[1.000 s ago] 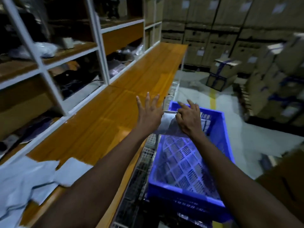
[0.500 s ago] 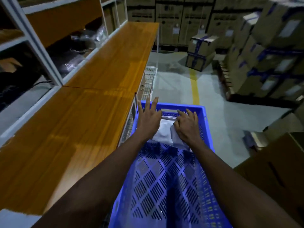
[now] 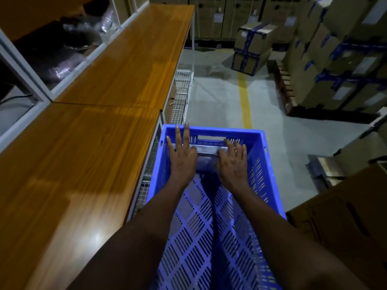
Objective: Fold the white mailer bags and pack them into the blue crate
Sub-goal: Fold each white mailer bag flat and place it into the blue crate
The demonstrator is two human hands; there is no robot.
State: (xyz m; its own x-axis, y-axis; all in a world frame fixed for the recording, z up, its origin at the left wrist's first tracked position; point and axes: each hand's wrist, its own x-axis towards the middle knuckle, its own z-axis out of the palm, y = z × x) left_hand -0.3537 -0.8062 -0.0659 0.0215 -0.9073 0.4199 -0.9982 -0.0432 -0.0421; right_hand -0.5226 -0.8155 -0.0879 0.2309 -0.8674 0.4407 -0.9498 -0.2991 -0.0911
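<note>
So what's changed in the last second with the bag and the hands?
Both hands lowered the folded white mailer bag from rim height down inside the blue crate, at its far end. The left hand, fingers straight, and the right hand now press it down there. Nothing was let go: both hands stayed on the bag, and the crate stayed beside the wooden bench.

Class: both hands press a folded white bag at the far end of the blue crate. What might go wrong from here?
1. When the left hand and right hand lift, the folded bag may spring open; nothing else appears to hold it.
2. The left fingers reach over the crate rim and might catch.
</note>
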